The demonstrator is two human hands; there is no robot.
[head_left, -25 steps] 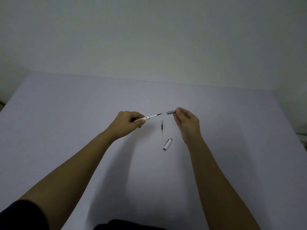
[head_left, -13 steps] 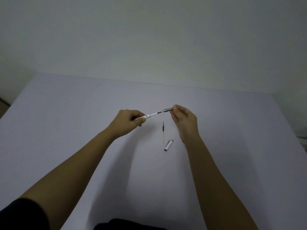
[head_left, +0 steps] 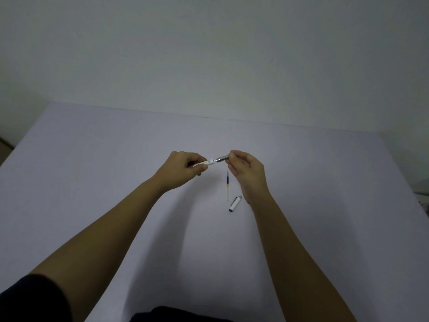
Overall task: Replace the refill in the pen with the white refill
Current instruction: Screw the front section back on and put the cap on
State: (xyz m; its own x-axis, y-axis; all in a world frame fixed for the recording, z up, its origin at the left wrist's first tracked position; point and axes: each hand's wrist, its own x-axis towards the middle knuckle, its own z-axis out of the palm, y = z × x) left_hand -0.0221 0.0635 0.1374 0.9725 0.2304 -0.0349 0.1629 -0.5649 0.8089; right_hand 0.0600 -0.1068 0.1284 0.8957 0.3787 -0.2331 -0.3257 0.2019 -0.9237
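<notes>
My left hand [head_left: 183, 169] grips the white pen barrel [head_left: 207, 162] and holds it level above the table. My right hand [head_left: 247, 170] pinches the grey metal tip section [head_left: 222, 158] between thumb and fingers. The tip section sits against the barrel's end, and the refill inside is hidden. A thin refill with a dark upper part and a yellow lower part [head_left: 227, 185] lies on the table just below the hands. The white pen cap [head_left: 235, 203] lies beside it, to its lower right.
A pale lilac table [head_left: 92, 182] fills the view, its far edge meeting a plain light wall. My dark sleeve shows at the bottom left.
My right hand has brought the grey tip section leftwards over the exposed refill until it meets the barrel. The left hand has stayed about where it was.
</notes>
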